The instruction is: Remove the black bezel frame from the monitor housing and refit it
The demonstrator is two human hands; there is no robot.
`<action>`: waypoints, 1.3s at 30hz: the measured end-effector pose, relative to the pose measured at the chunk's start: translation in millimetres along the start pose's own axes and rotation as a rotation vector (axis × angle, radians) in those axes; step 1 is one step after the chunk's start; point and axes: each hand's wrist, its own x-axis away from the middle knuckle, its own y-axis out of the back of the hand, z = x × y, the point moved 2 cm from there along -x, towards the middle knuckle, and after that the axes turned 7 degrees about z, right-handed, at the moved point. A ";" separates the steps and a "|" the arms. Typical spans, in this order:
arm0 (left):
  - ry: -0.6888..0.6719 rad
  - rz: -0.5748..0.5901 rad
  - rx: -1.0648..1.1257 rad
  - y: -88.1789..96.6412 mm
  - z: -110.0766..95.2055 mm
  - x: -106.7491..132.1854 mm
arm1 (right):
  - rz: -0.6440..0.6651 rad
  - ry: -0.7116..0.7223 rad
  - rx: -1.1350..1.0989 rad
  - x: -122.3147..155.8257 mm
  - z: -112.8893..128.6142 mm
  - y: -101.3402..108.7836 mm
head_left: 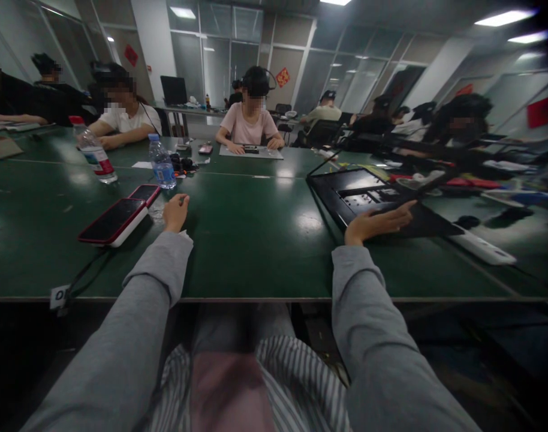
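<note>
My left hand (175,212) rests on the green table (256,240) with its fingers loosely curled, nothing visible in it, just right of a phone in a red case (114,221) lying on a white block. My right hand (379,222) reaches out flat with fingers stretched, touching the near edge of a black flat panel (368,195) that lies on the table to the right. Both arms wear grey sleeves.
A second red phone (144,192) and two water bottles (161,162) (94,153) stand at left. A white power strip (481,247) lies at right. Several people sit around the far side. A black cable (83,273) runs off the near edge.
</note>
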 end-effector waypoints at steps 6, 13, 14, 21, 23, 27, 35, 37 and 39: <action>-0.043 -0.033 0.072 -3.7 4.9 -3.3 | 0.118 0.363 -0.034 16.1 40.0 -13.1; -0.175 -0.170 0.177 -12.1 5.9 -13.1 | 0.083 0.465 -0.142 26.3 55.4 -24.7; -0.182 -0.188 0.198 -13.8 5.8 -14.4 | 0.090 0.470 -0.166 26.3 53.9 -28.0; -0.234 -0.117 0.323 -27.1 -1.6 -15.8 | 0.274 0.393 -0.178 29.2 41.3 -54.7; -0.190 -0.041 0.359 -27.5 -3.9 -13.9 | 0.351 0.304 -0.115 30.2 38.6 -59.7; -0.063 0.081 0.379 -25.6 -4.4 -12.0 | 0.470 0.139 -0.035 29.6 32.6 -67.1; 0.028 0.070 0.181 -22.0 -1.1 -9.7 | 0.764 0.235 -0.184 31.7 26.6 -88.2; -0.013 0.041 0.071 -19.2 -2.5 -6.3 | 0.759 0.231 -0.133 31.8 24.4 -91.0; -0.035 0.021 -0.040 -17.4 -2.7 -2.8 | 0.768 0.207 -0.066 31.8 21.2 -94.0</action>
